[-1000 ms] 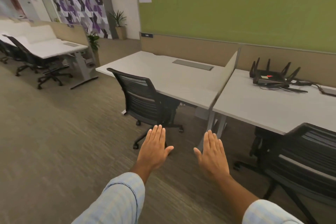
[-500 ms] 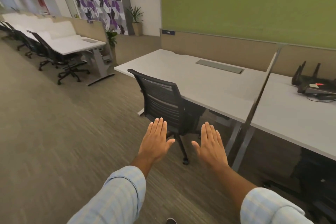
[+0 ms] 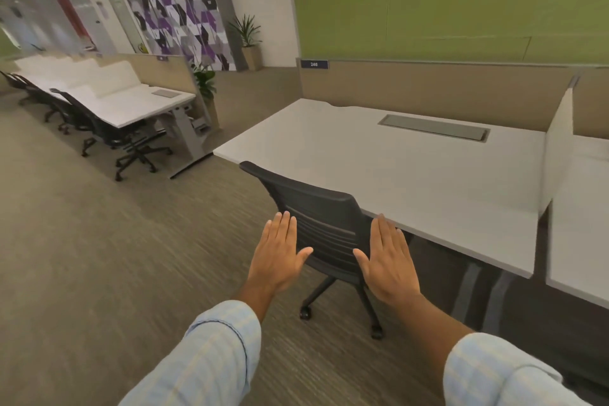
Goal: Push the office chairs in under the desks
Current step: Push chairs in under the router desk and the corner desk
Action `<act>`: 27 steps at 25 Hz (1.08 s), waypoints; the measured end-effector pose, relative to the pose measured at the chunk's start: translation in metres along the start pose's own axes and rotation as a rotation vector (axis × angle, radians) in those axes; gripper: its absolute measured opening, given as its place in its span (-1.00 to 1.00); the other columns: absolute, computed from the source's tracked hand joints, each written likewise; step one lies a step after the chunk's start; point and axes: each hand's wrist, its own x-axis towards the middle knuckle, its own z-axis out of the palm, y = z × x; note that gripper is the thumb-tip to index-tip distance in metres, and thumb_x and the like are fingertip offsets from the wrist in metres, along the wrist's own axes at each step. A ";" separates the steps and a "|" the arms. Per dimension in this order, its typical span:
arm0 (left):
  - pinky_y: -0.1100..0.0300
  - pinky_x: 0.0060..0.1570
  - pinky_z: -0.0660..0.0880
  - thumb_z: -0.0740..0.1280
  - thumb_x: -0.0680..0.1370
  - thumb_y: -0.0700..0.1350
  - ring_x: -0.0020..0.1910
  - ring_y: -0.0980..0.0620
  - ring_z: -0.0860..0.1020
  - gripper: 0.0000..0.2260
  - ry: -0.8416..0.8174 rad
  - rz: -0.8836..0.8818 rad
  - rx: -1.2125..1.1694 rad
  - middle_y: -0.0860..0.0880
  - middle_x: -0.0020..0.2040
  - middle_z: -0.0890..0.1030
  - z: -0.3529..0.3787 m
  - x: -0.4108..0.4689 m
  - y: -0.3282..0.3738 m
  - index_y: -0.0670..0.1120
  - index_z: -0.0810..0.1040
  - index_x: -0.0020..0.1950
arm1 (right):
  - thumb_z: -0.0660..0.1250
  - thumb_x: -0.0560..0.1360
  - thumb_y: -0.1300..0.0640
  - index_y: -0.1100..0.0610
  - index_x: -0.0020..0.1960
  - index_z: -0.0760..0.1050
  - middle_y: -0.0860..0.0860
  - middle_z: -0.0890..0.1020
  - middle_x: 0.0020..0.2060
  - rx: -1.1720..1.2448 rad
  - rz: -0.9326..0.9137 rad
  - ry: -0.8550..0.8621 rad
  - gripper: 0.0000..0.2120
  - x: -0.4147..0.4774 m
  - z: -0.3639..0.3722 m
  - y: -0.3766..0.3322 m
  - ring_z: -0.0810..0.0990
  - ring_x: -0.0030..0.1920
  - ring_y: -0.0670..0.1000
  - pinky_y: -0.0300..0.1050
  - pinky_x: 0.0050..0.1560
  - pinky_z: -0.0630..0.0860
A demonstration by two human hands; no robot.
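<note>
A black mesh office chair (image 3: 324,222) stands in front of a white desk (image 3: 408,171), its backrest towards me and angled, its seat partly under the desk edge. My left hand (image 3: 278,255) is flat and open by the backrest's left side. My right hand (image 3: 389,260) is flat and open by its right side. Both palms face the backrest; I cannot tell whether they touch it. The chair's base and castors (image 3: 342,313) show below my hands.
A low white divider (image 3: 557,148) separates this desk from another desk (image 3: 580,241) on the right. A row of white desks (image 3: 131,102) with several black chairs (image 3: 131,148) runs along the left. Carpet (image 3: 99,257) lies open on the left. Potted plants (image 3: 245,39) stand at the back.
The view has swung left and closer to the chair. Both hands have moved forward from in front of the chair to either side of its backrest. The router desk has left the view.
</note>
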 end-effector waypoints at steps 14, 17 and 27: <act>-0.08 0.69 -0.13 0.03 0.70 0.31 0.72 -0.18 -0.04 -0.22 0.035 0.108 -0.048 -0.25 0.72 0.03 0.019 0.166 -0.116 -0.24 0.00 0.70 | -0.24 0.72 -0.34 0.12 0.69 -0.32 0.07 -0.29 0.68 -0.055 -0.093 0.053 -0.25 0.154 0.031 -0.061 -0.39 0.65 0.03 -0.09 0.55 -0.41; -0.03 0.69 -0.19 -0.02 0.69 0.32 0.72 -0.15 -0.08 -0.21 -0.023 0.236 -0.044 -0.23 0.73 -0.02 0.028 0.196 -0.154 -0.23 -0.02 0.71 | -0.22 0.76 -0.25 0.21 0.69 0.09 0.18 0.15 0.68 -0.035 0.040 0.097 -0.29 0.165 0.043 -0.077 0.09 0.68 0.16 0.00 0.59 -0.14; -0.14 0.40 0.46 0.12 0.72 0.21 0.30 -0.23 0.57 -0.43 0.126 0.574 -0.246 -0.20 0.32 0.61 0.056 0.265 -0.205 -0.24 0.50 0.43 | -0.10 0.79 -0.15 0.33 0.51 0.37 0.28 0.54 0.41 -0.190 0.166 0.290 -0.38 0.185 0.063 -0.082 0.40 0.45 0.25 0.19 0.56 0.19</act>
